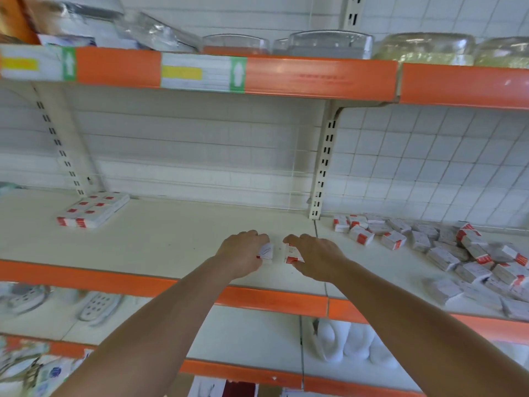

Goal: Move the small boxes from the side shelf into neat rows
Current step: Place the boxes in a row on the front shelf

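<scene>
Both forearms reach over the shelf [160, 239], left hand [243, 252] gripping one box [266, 253], right hand [316, 256] another [291, 253], fingertips nearly meeting.

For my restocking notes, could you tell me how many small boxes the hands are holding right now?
2: one box in the left hand, one box in the right hand. More may be hidden.

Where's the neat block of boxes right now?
In the head view, the neat block of boxes sits far left on the middle shelf, beside the slotted upright.
</scene>
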`<action>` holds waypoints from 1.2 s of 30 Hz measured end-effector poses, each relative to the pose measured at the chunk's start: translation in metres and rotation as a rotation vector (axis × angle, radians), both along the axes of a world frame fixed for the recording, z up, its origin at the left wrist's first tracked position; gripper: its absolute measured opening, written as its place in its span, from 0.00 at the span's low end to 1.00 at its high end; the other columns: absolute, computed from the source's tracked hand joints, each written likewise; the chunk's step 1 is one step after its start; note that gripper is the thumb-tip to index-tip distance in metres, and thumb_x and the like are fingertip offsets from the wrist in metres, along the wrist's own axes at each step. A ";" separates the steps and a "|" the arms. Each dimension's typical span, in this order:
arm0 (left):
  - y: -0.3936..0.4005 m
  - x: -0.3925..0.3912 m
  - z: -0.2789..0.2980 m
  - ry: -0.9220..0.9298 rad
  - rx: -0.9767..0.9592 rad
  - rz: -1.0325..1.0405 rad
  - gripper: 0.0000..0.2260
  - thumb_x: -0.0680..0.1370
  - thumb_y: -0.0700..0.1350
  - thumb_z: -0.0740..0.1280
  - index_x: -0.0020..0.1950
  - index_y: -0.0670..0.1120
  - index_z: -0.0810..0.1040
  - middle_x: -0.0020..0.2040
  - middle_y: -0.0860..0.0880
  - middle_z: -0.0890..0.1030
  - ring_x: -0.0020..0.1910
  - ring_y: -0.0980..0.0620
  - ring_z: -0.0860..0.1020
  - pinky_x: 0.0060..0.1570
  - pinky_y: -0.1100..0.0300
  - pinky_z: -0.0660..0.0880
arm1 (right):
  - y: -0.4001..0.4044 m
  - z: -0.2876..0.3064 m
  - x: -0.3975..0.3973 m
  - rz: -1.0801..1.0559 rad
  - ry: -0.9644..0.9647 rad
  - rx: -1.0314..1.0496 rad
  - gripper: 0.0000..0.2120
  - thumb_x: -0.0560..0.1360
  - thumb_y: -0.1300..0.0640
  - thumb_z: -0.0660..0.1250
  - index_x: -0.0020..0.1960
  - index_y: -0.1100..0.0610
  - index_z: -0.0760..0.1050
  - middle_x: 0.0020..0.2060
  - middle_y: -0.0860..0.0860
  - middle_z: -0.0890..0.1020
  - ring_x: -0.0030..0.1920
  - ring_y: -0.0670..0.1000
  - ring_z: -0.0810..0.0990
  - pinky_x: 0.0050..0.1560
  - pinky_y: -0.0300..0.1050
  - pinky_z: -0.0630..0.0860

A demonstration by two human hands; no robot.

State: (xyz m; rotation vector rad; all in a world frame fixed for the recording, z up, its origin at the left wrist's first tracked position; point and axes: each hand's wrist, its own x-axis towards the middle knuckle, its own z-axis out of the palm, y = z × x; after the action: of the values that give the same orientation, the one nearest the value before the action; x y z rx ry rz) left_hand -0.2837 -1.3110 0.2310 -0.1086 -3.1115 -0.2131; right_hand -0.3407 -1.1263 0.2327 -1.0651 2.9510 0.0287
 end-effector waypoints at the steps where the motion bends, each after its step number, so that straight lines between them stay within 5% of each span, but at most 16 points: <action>1: -0.011 0.006 0.000 0.003 0.000 0.003 0.15 0.76 0.41 0.62 0.62 0.48 0.72 0.53 0.47 0.74 0.53 0.46 0.74 0.43 0.58 0.68 | -0.011 0.000 0.005 0.003 0.003 -0.004 0.24 0.80 0.48 0.60 0.74 0.46 0.58 0.63 0.52 0.74 0.58 0.58 0.77 0.53 0.50 0.74; 20: -0.153 0.080 0.001 0.040 0.050 0.095 0.18 0.76 0.40 0.61 0.66 0.49 0.70 0.54 0.46 0.73 0.53 0.45 0.75 0.43 0.56 0.69 | -0.159 0.000 0.064 0.093 0.064 0.001 0.25 0.79 0.49 0.60 0.74 0.46 0.57 0.63 0.52 0.73 0.57 0.58 0.78 0.53 0.49 0.74; 36: -0.249 0.073 -0.004 0.010 0.046 0.275 0.21 0.77 0.40 0.61 0.69 0.51 0.69 0.58 0.47 0.74 0.58 0.46 0.74 0.51 0.54 0.73 | -0.272 -0.008 0.034 0.267 0.078 0.005 0.24 0.80 0.46 0.57 0.74 0.46 0.56 0.63 0.52 0.74 0.58 0.58 0.77 0.53 0.49 0.73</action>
State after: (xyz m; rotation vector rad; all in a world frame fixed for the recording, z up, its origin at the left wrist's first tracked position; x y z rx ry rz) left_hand -0.2105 -1.5595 0.2272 0.3151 -3.0619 -0.2748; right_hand -0.3072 -1.3987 0.2249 -1.4808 2.8487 0.0792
